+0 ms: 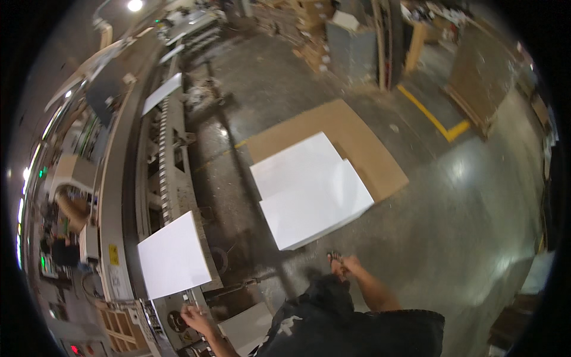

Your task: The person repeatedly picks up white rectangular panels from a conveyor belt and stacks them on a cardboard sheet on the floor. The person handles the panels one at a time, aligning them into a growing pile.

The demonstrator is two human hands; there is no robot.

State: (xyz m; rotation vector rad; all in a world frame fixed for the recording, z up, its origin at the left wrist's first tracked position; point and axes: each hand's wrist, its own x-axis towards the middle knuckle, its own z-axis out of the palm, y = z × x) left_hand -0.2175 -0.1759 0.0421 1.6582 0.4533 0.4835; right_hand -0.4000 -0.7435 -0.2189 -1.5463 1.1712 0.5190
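Note:
A white rectangular panel (pixel 174 256) rests on the near end of a long conveyor machine on the left. Just below its near edge is my left hand (pixel 195 319), fingers loosely apart and nothing seen in them. My right hand (pixel 353 264) hangs low over the floor beside my sandalled foot (pixel 335 259), its fingers too small and blurred to read. Ahead of me, white panels (pixel 315 187) lie stacked in two offset parts on a brown board (pixel 380 156) on the floor. Another pale panel (pixel 247 327) shows low beside my left forearm.
The conveyor (pixel 163 160) runs away along my left, with another white panel (pixel 162 94) farther up it. A grey bin (pixel 351 56) and stacked brown boards (pixel 309 24) stand at the back. Yellow floor tape (pixel 431 113) and a leaning brown board (pixel 482 74) are at far right.

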